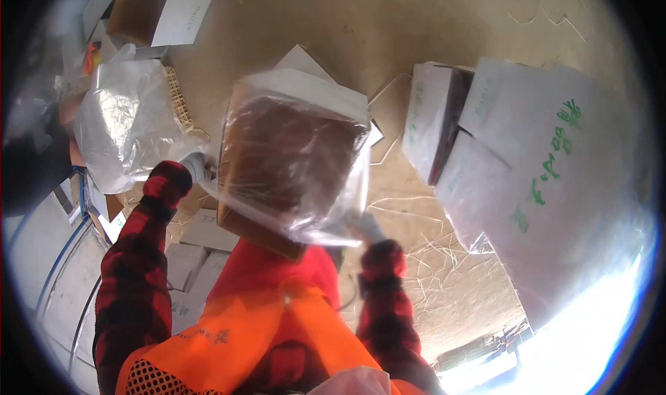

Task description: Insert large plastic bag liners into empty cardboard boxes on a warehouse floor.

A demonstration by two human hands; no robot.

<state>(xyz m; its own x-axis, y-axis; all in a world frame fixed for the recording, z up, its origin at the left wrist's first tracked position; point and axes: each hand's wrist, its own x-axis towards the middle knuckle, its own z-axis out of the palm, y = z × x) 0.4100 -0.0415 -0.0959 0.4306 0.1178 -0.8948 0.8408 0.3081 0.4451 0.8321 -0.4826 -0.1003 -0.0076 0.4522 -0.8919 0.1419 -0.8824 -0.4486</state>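
Both gloved hands grip a clear plastic bag [295, 166] over an open cardboard box: left hand [198, 166], right hand [364, 225]; bagging underway.

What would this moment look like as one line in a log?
left hand: grips bag edge | right hand: grips bag edge | clear bag: around open box | floor: white boxes

Floor [430, 20]: bare tan surface, dusty, faint hexagonal scratch lines toward 1 o'clock. Loose straw strands [430, 256] scattered at 4 o'clock. Stacked white cartons with green print [548, 159] fill 3 o'clock, one carton [437, 117] showing a dark open side. Open white box [159, 13] at 11 o'clock. Crumpled clear plastic bag [128, 121] at 9 o'clock, pale slatted crate [179, 100] beside it. Flat white cartons [198, 249] at 7 o'clock. Hard glare [590, 339] at 5 o'clock.
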